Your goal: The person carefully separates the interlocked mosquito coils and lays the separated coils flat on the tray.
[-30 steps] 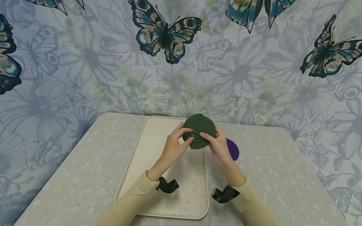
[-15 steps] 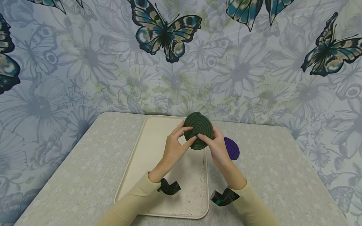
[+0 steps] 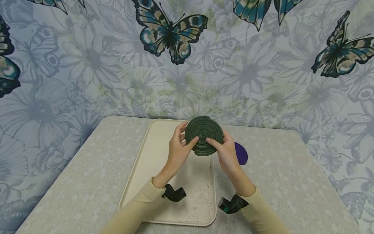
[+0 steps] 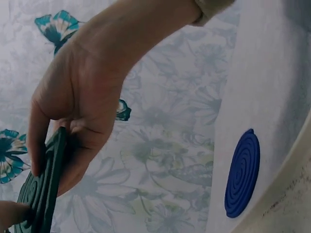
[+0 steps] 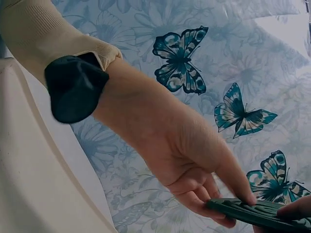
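Note:
A dark green mosquito coil [image 3: 204, 128], a flat disc of spiral rings, is held up above the tray's far right corner. My left hand [image 3: 179, 148] pinches its left side, thumb on the near face and the other fingers at the edge and behind. On the opposite side my right hand [image 3: 228, 152] grips it, thumb pressed near the centre and fingers mostly hidden behind. Both wrist views show the coil [image 4: 46, 182] nearly edge-on. A purple coil [image 3: 241, 154] lies on the table, partly covered by my right hand in the head view.
A cream tray [image 3: 163, 165] with dark specks along its right side lies under my left arm. The table [image 3: 280, 182] has a pale patterned cover. Behind it hangs a floral cloth [image 3: 251, 74] with butterflies. Each wrist wears a black camera [image 3: 174, 193].
The green coil turns a little away, then back to face the head camera. My left index finger leaves its near face and goes to the edge and behind. The purple coil stays put.

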Available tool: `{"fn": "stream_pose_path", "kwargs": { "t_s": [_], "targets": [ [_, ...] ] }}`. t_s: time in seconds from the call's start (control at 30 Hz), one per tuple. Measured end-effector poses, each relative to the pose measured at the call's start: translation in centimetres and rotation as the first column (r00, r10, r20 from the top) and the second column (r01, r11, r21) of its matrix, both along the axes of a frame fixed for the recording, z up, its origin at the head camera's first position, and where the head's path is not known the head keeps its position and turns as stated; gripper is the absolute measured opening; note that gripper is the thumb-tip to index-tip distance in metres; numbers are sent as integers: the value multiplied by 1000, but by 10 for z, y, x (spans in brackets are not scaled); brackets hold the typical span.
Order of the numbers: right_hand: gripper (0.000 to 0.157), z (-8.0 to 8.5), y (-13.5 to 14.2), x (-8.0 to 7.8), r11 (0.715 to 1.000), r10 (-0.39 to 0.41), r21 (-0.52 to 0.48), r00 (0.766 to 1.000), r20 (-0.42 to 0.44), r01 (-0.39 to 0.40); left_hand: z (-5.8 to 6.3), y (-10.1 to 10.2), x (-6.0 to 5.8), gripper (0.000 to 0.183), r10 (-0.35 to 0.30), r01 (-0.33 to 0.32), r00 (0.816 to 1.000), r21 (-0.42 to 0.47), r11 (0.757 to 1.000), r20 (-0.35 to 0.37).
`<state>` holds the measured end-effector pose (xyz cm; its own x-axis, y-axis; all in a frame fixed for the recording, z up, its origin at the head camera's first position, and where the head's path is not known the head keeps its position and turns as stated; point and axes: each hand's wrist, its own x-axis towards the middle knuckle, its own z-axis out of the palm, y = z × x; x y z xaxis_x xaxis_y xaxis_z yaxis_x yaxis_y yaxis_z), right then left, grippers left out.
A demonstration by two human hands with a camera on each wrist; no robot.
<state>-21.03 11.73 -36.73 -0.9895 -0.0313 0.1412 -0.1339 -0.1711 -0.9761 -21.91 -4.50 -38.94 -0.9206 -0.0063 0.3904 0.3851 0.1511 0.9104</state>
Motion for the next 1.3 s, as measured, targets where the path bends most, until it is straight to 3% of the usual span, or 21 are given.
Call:
{"fn": "stream_pose_path", "kwargs": {
  "t_s": [0.1,0.2,0.27,0.33,0.4,0.47,0.53,0.67,0.9,1.1,1.3],
  "targets": [
    [43,2,2,-1,1000,0,-8,1000,-24,0,4,-3,-2,59,-73,50,989,169,984,132],
    [43,3,5,-2,1000,4,-13,999,-51,-5,7,-6,-3,54,-98,49,975,236,970,201],
    [44,3,7,-2,1000,6,-14,998,-68,-7,8,-6,-3,52,-62,29,983,193,981,170],
    [46,2,7,-3,1000,0,-19,997,-84,-2,6,-6,-3,48,4,-12,996,93,996,84],
    [46,1,6,-2,1000,-10,-20,995,-97,8,4,-4,-1,40,54,-54,998,-10,998,-25],
    [46,1,5,-2,1000,-23,-21,994,-104,21,1,-1,0,32,62,-72,992,-91,993,-111],
    [46,0,4,-1,999,-34,-18,994,-100,32,-1,1,2,26,38,-59,988,-138,989,-149],
    [47,0,1,3,1000,-30,3,996,-80,30,-4,5,5,27,23,-50,987,-167,985,-162],
    [42,-2,-6,5,1000,15,18,998,-62,-14,23,9,23,24,28,-33,997,-70,997,-72],
    [40,-7,-11,6,1000,12,23,998,-66,-10,-3,9,4,30,39,-39,999,-3,999,-3],
    [43,-3,-10,9,998,50,37,996,-69,-47,-6,8,5,38,52,-54,996,-29,998,-69]
  ]
}}
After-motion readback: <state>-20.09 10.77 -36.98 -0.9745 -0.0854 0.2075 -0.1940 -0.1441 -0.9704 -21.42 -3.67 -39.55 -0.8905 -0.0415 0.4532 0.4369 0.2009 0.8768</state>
